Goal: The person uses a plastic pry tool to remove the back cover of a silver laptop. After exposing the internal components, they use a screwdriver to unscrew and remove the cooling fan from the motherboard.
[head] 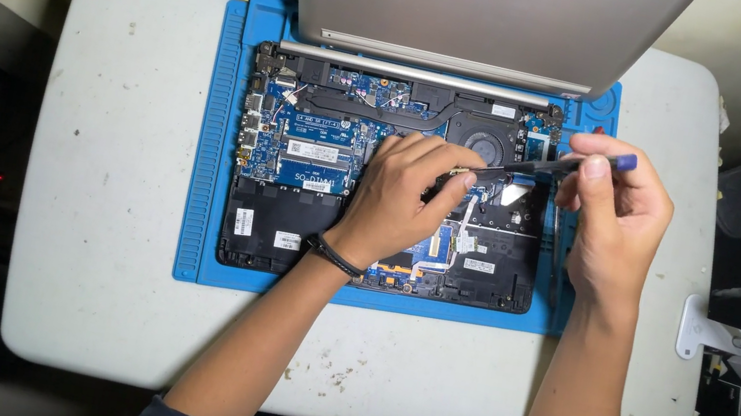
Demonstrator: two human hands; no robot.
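Seen from above, a person sits at a worn white desk [119, 194] with an opened laptop [395, 182] lying bottom-up on a blue work mat [211, 160]. The laptop's cover is off, showing a blue circuit board [311, 142], a round cooling fan [486, 144], a copper-dark heat pipe along the top and a flat black battery [271, 226] along the lower left; its silver lid [487, 10] stands tilted up at the far edge. The left hand [403, 199], a dark band on its wrist, rests on the middle of the open chassis, its fingers [458, 171] curled narrow and pinched at the tip of a slim screwdriver [551, 164]. The right hand [613, 215] holds that tool's blue-capped handle between thumb and fingertips, just over the laptop's right edge, so the shaft runs nearly level from right to left. The tip appears to sit on a small screw or connector near the fan, though the fingers hide the exact spot. To do this well, the left fingers should keep the tip seated squarely and guard it from skating across the board, while the right hand turns lightly, pressing along the shaft and not sideways. A white clamp lamp base [723, 336] sits at the desk's right edge, well apart from the work.
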